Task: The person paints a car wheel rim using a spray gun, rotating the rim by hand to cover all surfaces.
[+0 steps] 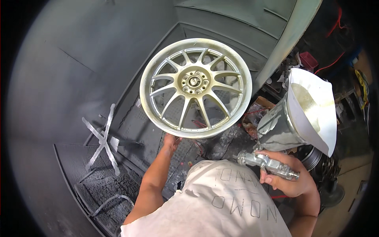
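A multi-spoke wheel with a pale gold-silver finish faces up in the upper middle. My left hand is at its lower edge, fingers curled under the rim and partly hidden by it. My right hand is closed around a metal spray gun at the lower right. On top of the gun sits a large paint-coated cup with a white paper funnel around its mouth, tilted toward the right. My pale, marked apron fills the bottom middle.
Grey booth walls rise left and behind. A paint-crusted cross-shaped stand stands at left beside a rough, coated surface. A pale upright post borders clutter at right: a red bin, a cardboard box, hoses and dark cylindrical items.
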Motion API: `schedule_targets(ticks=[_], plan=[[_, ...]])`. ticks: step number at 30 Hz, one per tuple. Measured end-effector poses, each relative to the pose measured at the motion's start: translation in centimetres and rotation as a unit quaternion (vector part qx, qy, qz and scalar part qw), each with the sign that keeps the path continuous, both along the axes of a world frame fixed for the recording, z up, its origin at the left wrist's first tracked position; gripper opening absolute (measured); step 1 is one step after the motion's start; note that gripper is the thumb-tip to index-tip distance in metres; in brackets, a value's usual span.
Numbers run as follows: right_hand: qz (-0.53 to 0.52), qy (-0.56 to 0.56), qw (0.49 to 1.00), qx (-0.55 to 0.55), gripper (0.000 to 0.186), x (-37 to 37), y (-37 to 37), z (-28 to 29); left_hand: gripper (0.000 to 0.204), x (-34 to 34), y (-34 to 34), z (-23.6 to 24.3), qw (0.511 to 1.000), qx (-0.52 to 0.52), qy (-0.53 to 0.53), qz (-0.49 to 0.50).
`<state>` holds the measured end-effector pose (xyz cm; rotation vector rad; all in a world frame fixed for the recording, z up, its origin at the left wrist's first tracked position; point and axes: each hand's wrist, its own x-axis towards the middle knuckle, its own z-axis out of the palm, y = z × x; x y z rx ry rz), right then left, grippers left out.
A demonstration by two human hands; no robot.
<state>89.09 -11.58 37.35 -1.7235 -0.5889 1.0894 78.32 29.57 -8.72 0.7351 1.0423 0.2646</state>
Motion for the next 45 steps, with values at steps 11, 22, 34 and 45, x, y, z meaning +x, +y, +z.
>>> schedule_targets(ticks=[11,22,34,45], plan=[[-0.046,-0.282,0.957,0.047,0.054,1.6,-0.4,-2.1,0.02,2.7,-10.1,0.3,0.994,-0.096,-0.04,0.027],[-0.025,-0.046,0.998,0.042,0.05,3.8,0.0,2.1,0.025,1.3,-8.9,-4.1,0.971,-0.149,-0.106,-0.156],[-0.084,-0.146,0.984,0.06,0.056,6.8,2.0,1.5,0.019,3.9,0.2,3.5,0.999,0.0,0.015,0.04],[-0.032,-0.017,0.999,0.008,0.05,8.0,2.9,3.2,0.019,7.2,-11.6,2.0,0.99,-0.112,-0.017,0.085]])
